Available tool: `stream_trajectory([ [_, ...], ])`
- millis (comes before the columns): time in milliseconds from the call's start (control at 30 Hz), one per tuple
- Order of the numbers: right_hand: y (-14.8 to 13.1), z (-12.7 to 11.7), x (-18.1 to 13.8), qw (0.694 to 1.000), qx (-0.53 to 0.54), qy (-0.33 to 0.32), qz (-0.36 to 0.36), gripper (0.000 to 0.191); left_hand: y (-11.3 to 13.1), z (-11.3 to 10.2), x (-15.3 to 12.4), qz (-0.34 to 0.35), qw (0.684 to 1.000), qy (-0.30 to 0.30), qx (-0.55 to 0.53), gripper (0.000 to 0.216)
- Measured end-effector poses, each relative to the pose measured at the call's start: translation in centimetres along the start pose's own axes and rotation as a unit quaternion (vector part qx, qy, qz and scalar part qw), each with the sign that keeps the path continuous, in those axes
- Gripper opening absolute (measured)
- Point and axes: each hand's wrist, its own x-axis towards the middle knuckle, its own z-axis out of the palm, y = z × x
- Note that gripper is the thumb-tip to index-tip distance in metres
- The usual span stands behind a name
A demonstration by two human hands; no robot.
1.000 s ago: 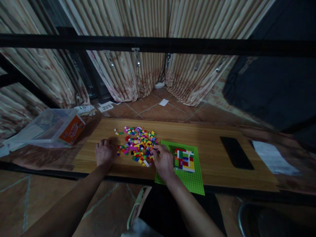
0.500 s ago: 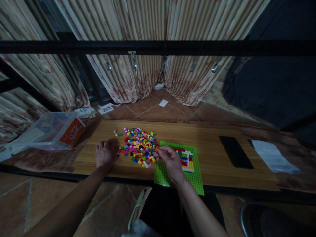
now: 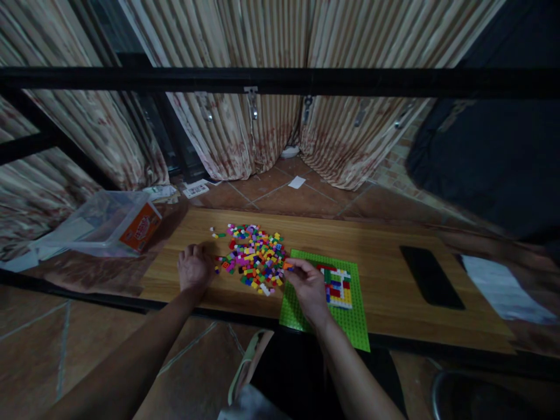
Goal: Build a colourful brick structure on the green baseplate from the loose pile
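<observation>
My left hand (image 3: 193, 269) lies on the wooden table, left of a loose pile of small coloured toy bricks (image 3: 257, 256), its fingers a little apart with nothing seen in them. At the pile's right edge, my right hand (image 3: 308, 287) pinches an orange toy brick (image 3: 287, 266) between thumb and fingertips. Under that hand is a green studded baseplate (image 3: 359, 318). A block of white, red, yellow, blue and green bricks (image 3: 340, 300) is built on it, partly covered by the hand.
A dark phone-like slab (image 3: 431, 277) lies on the table (image 3: 380, 256), with white paper (image 3: 507, 289) to its right. A clear plastic box (image 3: 105, 224) with an orange label stands left. A black bar (image 3: 280, 80) crosses before the curtains.
The view has swung slightly left, so everything sits further right. The orange brick now shows more plainly between my right fingertips. My left hand stays where it was on the table.
</observation>
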Motion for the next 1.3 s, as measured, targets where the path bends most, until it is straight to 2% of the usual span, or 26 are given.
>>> stream_trajectory([
  [233, 0.0, 0.1, -0.2, 1.0, -0.023, 0.0, -0.011, 0.023, -0.1, 0.1, 0.0, 0.005, 1.0, 0.001, 0.005, 0.039],
  [400, -0.1, 0.4, -0.1, 0.999, 0.038, 0.021, 0.008, 0.035, -0.4, 0.5, -0.1, 0.011, 1.0, 0.017, -0.011, 0.038],
  [567, -0.3, 0.4, -0.2, 0.996, 0.073, 0.004, 0.048, 0.027, -0.2, 0.2, -0.1, -0.003, 1.0, 0.009, -0.022, 0.038],
  [767, -0.4, 0.6, -0.3, 0.988, 0.129, -0.005, 0.08, 0.027, -0.1, 0.1, -0.1, 0.008, 1.0, 0.008, -0.015, 0.038],
  [933, -0.4, 0.9, 0.5, 0.984, 0.149, 0.038, 0.087, 0.025, -0.2, 0.2, -0.1, 0.005, 1.0, 0.009, -0.007, 0.038],
  [1300, 1.4, 0.9, 2.3, 0.995, 0.005, 0.085, 0.055, 0.027, -0.1, 0.1, -0.1, 0.001, 1.0, 0.005, -0.007, 0.039],
])
